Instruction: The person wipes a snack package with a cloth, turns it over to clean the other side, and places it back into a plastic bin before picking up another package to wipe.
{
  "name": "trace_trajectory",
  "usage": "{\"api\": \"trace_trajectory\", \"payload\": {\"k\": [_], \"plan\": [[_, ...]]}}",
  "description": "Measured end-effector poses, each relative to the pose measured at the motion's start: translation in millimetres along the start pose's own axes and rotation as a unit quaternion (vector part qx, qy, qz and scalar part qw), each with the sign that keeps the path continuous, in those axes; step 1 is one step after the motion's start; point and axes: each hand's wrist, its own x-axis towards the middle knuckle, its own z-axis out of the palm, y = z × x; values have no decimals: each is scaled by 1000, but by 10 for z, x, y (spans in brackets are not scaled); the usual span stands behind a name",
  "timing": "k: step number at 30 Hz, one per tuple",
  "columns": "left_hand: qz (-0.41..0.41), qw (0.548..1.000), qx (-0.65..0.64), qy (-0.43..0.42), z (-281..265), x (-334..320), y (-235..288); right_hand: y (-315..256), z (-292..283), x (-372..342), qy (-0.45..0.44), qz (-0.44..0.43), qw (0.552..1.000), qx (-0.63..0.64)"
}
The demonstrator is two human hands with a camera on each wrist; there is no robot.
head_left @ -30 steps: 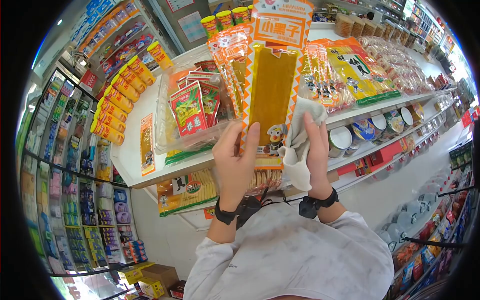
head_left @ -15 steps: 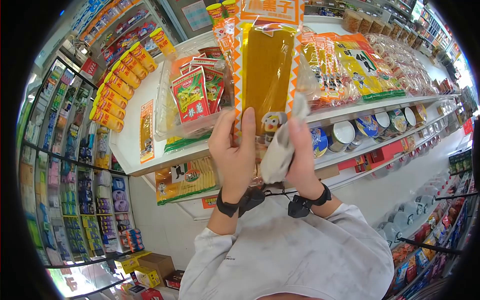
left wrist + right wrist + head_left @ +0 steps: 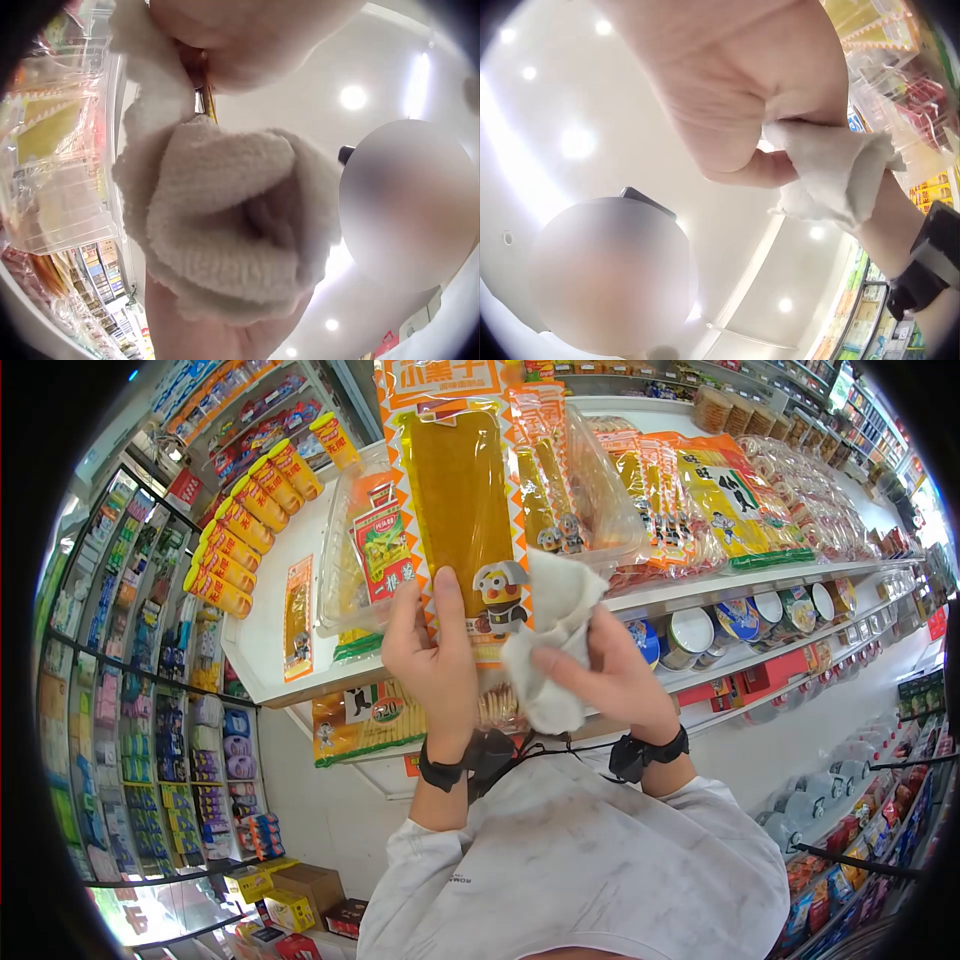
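In the head view a long orange-and-white packet (image 3: 460,500) with an amber window stands upright above the shelf edge. The left hand (image 3: 436,660) pinches its lower left part, thumb on the front. A pale cloth (image 3: 552,650) lies against the packet's lower right corner, gripped by the right hand (image 3: 610,675) between thumb and fingers. The left wrist view has the folded cloth (image 3: 225,217) in its middle, close up. In the right wrist view the right hand (image 3: 742,90) holds the cloth (image 3: 832,169), its thumb bent against it.
A clear plastic bin (image 3: 610,510) with similar packets and red-green sachets (image 3: 382,545) stands behind the held packet. Another amber packet (image 3: 298,618) lies on the white shelf at left, near yellow cans (image 3: 222,588). Large yellow bags (image 3: 735,510) lie to the right, with round tubs below.
The packet and left hand have moved left, uncovering packets in the bin. The right hand and cloth moved left with it, and the cloth now spreads at the packet's lower right edge.
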Motion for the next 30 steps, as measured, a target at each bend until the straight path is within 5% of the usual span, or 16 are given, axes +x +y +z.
{"api": "trace_trajectory", "payload": {"k": [6,9,14,17,20,23,30], "plan": [[6,999,43,-30,28,-61,-5,143,5,35,220,-67,966,119],[32,996,61,-60,73,-109,-16,171,93,24,192,30,981,-4],[17,999,36,-18,79,-77,40,55,67,-14,79,35,966,244],[-25,999,-35,7,65,-45,66,314,-71,-61,39,-30,997,63],[-49,995,-84,19,62,-22,18,43,22,-44,-42,10,999,29],[-54,994,-98,18,53,-27,37,4,6,2,30,-24,994,-101],[-15,998,-56,-18,40,-84,68,64,-94,78,181,-43,981,60]]}}
